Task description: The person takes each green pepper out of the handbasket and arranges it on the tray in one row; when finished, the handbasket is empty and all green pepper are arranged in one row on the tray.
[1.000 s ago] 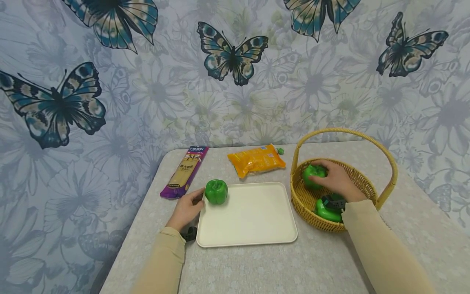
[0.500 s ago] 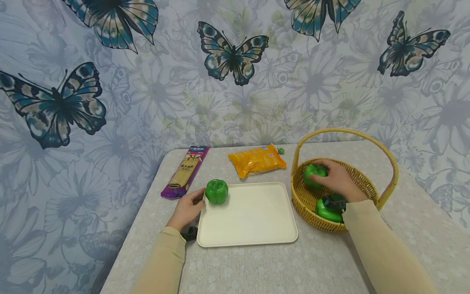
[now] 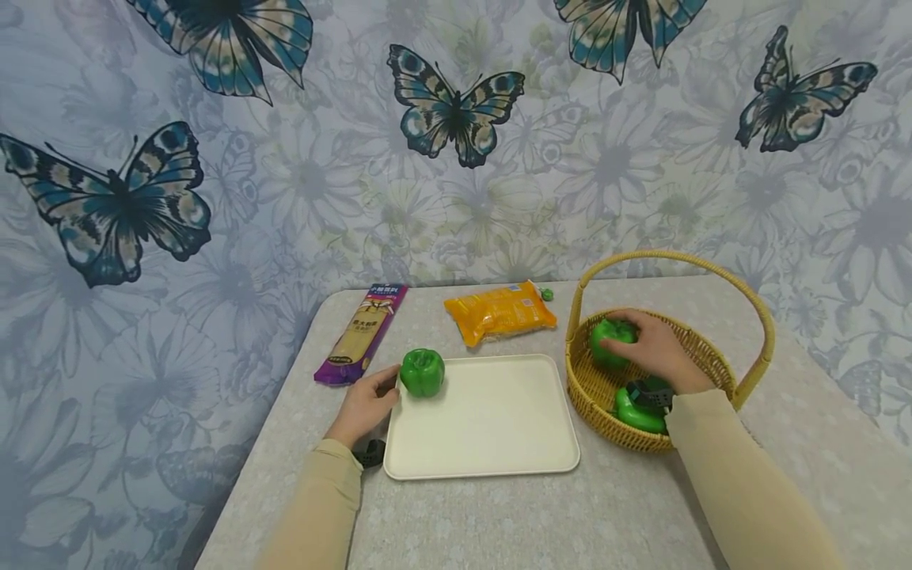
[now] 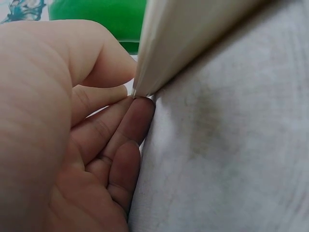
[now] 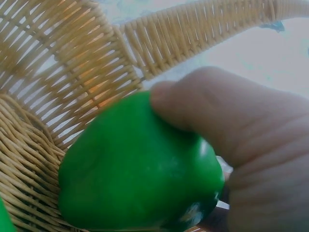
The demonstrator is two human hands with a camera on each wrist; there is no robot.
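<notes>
Inside the wicker basket (image 3: 591, 400), my right hand (image 3: 655, 347) grips a green bell pepper (image 3: 608, 346). The right wrist view has the thumb (image 5: 193, 104) pressed on this pepper's glossy side, with the other fingers mostly hidden behind it. Another green pepper (image 3: 639, 412) lies nearer the basket's front, partly under my wrist. My left hand (image 3: 366, 404) holds the left edge of a cream tray (image 3: 488, 419), thumb at the rim and fingertips low against its edge (image 4: 154, 53). A second green bell pepper (image 3: 423, 373) sits on the tray's far left corner, beside my left fingertips.
Behind the tray lie a purple pasta packet (image 3: 361, 336) on the left and an orange packet (image 3: 501, 310) in the middle. A small green item (image 3: 546, 294) is by the orange packet. The basket's tall handle (image 3: 663, 255) arches above my right hand.
</notes>
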